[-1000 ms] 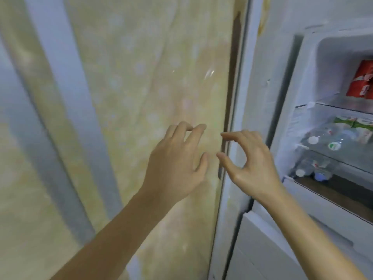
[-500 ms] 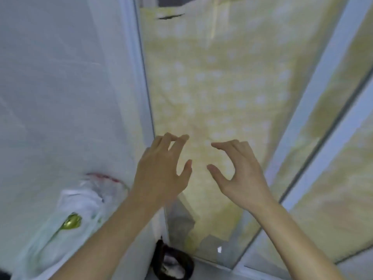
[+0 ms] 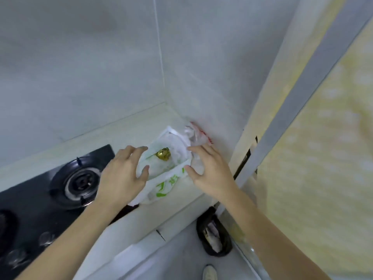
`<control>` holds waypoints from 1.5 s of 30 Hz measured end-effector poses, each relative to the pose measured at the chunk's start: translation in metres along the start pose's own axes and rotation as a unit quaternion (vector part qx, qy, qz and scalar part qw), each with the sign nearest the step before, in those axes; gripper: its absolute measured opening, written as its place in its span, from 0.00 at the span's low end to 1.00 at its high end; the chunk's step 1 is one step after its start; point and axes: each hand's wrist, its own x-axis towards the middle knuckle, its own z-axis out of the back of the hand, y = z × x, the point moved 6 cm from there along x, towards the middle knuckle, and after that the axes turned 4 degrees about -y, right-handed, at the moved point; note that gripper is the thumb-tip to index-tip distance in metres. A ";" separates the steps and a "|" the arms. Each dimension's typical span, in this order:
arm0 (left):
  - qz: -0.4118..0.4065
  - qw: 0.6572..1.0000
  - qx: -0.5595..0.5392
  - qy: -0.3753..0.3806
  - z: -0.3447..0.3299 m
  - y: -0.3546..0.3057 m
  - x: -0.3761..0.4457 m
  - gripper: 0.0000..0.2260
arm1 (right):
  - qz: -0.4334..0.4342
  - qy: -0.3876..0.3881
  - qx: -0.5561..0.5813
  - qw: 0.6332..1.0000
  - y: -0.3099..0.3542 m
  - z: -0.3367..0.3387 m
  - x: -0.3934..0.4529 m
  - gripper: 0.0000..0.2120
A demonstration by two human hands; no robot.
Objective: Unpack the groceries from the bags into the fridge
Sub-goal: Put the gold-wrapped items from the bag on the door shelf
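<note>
A white plastic grocery bag (image 3: pixel 161 186) with green print lies on the pale counter in the wall corner. A gold-wrapped item (image 3: pixel 163 154) shows in its open mouth. A second crumpled white bag with red print (image 3: pixel 196 134) sits just behind it. My left hand (image 3: pixel 123 174) hovers at the bag's left edge, fingers spread, thumb touching the plastic. My right hand (image 3: pixel 210 170) is at the bag's right edge, fingers apart, holding nothing. The fridge is out of view.
A black gas hob (image 3: pixel 76 182) with a round burner fills the counter to the left. White tiled walls (image 3: pixel 101 67) meet behind the bags. A yellow patterned glass door (image 3: pixel 323 158) stands on the right. A black bin (image 3: pixel 214 235) sits on the floor below.
My view has swung left from the open fridge, past the glass door, to the counter. Both hands have come down onto the two sides of the green-printed bag.
</note>
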 end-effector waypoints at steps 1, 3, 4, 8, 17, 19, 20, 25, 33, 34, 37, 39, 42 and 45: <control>0.025 1.000 0.004 0.016 -0.015 0.013 -0.007 0.21 | 0.007 0.027 0.010 1.000 -0.007 -0.020 0.006 0.21; 0.072 0.996 0.009 0.061 -0.052 0.032 -0.026 0.21 | 0.026 0.086 0.016 0.996 -0.018 -0.057 0.014 0.21; 0.098 0.991 0.009 0.085 -0.070 0.040 -0.035 0.21 | 0.034 0.115 0.014 0.993 -0.023 -0.076 0.016 0.21; 0.173 0.978 -0.005 0.117 -0.123 0.068 -0.054 0.20 | 0.060 0.215 0.008 0.975 -0.040 -0.145 0.025 0.20; 0.123 0.984 -0.007 0.128 -0.204 0.106 -0.035 0.22 | 0.083 0.308 -0.054 0.946 -0.053 -0.270 0.029 0.22; 0.114 0.984 0.001 0.140 -0.216 0.112 -0.048 0.21 | 0.101 0.342 -0.079 0.931 -0.061 -0.283 0.014 0.25; 0.111 0.983 -0.002 0.148 -0.221 0.115 -0.055 0.21 | 0.106 0.352 -0.090 0.926 -0.066 -0.287 0.007 0.24; 0.103 0.981 -0.004 0.161 -0.230 0.119 -0.070 0.18 | 0.105 0.374 -0.119 0.914 -0.078 -0.296 -0.005 0.25; 0.061 0.978 0.051 0.193 -0.233 0.124 -0.006 0.21 | 0.099 0.232 -0.123 0.960 -0.068 -0.298 0.080 0.20; 0.067 0.970 0.061 0.225 -0.236 0.126 0.001 0.21 | 0.094 0.228 -0.135 0.960 -0.067 -0.301 0.090 0.23; 0.101 0.926 0.099 0.349 -0.249 0.137 0.012 0.11 | 0.079 0.250 -0.176 0.949 -0.073 -0.315 0.108 0.28; 0.102 0.900 0.121 0.406 -0.254 0.140 0.013 0.07 | 0.076 0.265 -0.196 0.941 -0.078 -0.324 0.111 0.31; 0.087 0.881 0.136 0.445 -0.258 0.144 0.018 0.09 | 0.060 0.290 -0.225 0.928 -0.082 -0.334 0.112 0.35; 0.035 0.877 0.133 0.460 -0.257 0.139 0.024 0.08 | 0.062 0.295 -0.240 0.923 -0.082 -0.337 0.110 0.36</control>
